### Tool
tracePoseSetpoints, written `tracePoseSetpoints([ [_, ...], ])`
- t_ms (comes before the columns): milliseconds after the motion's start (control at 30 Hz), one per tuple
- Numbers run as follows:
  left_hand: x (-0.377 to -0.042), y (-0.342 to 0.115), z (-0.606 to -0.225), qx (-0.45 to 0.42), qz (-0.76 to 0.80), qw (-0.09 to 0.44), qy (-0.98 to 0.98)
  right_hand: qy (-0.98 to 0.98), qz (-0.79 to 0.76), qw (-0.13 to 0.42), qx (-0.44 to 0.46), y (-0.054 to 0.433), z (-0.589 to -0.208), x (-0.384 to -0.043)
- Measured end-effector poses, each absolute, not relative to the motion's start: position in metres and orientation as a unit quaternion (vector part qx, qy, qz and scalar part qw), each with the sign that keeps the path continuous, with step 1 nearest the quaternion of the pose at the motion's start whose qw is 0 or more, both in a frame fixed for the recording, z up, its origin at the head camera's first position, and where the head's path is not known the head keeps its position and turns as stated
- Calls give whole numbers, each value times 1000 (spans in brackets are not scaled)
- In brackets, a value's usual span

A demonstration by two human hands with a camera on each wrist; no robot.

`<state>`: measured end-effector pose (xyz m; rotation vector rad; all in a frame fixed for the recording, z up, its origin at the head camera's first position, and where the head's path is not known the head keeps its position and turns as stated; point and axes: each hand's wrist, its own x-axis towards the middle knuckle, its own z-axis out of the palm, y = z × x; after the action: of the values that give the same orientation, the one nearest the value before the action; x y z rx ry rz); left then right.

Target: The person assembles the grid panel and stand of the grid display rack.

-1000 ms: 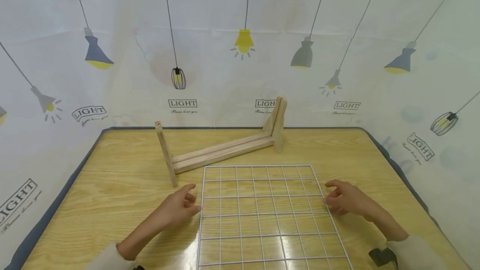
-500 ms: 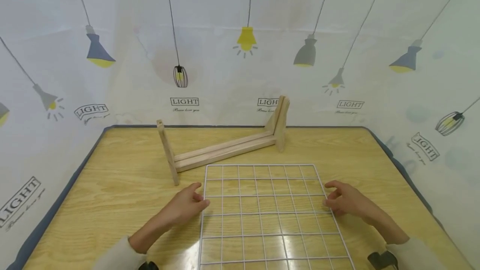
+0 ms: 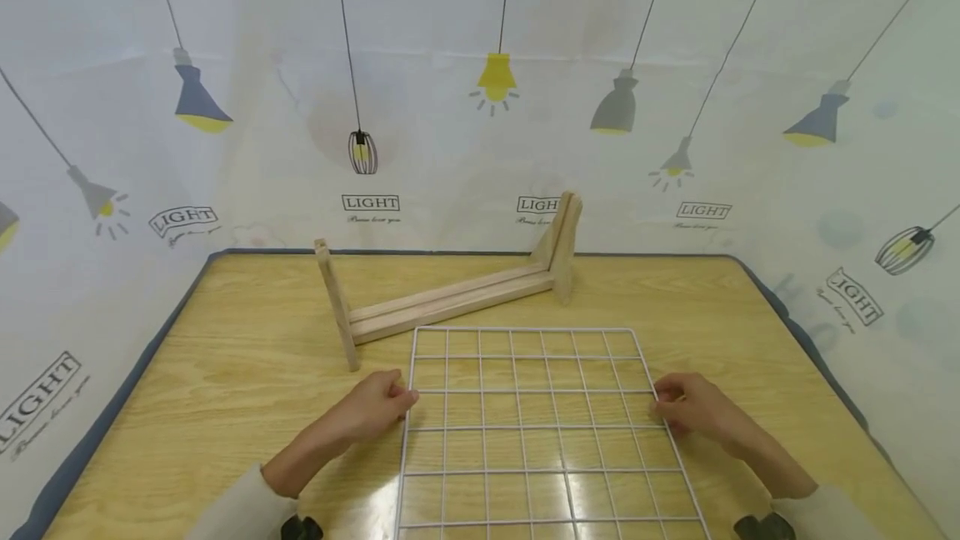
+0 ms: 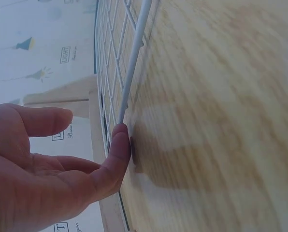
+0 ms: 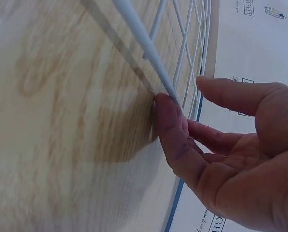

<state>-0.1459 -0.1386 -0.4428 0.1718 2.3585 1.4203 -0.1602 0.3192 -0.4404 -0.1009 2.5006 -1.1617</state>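
A white wire grid panel [image 3: 517, 391] lies low over the table in front of me. My left hand [image 3: 375, 407] is at its left edge. In the left wrist view a fingertip [image 4: 120, 137] touches the edge wire while the thumb stays apart from it. At the opposite edge is my right hand [image 3: 696, 411]; in the right wrist view its fingertips [image 5: 168, 108] meet the wire from below, thumb raised clear. Behind the panel stands a wooden frame [image 3: 450, 303], a grooved bar between two uprights.
The panel's near end runs out of the head view. Its far edge comes close to the wooden frame's bar. The wood-grain table [image 3: 187, 390] ends at a lamp-printed curtain [image 3: 435, 107] at the back and sides.
My left hand has moved right to the panel's edge. Fingers of both hands have drawn in closer at the side wires. The panel and wooden frame look unmoved.
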Motion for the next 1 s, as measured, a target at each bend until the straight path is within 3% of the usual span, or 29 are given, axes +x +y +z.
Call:
tracePoseSetpoints([
  [233, -153, -139, -439, 100, 518, 194, 827, 877, -441, 186, -46, 328, -438, -156],
  [833, -151, -143, -409, 90, 549, 188, 809, 868, -468, 140, -92, 335, -416, -158],
  [1000, -156, -142, -404, 97, 590, 155, 787, 857, -488, 123, -108, 332, -408, -163],
])
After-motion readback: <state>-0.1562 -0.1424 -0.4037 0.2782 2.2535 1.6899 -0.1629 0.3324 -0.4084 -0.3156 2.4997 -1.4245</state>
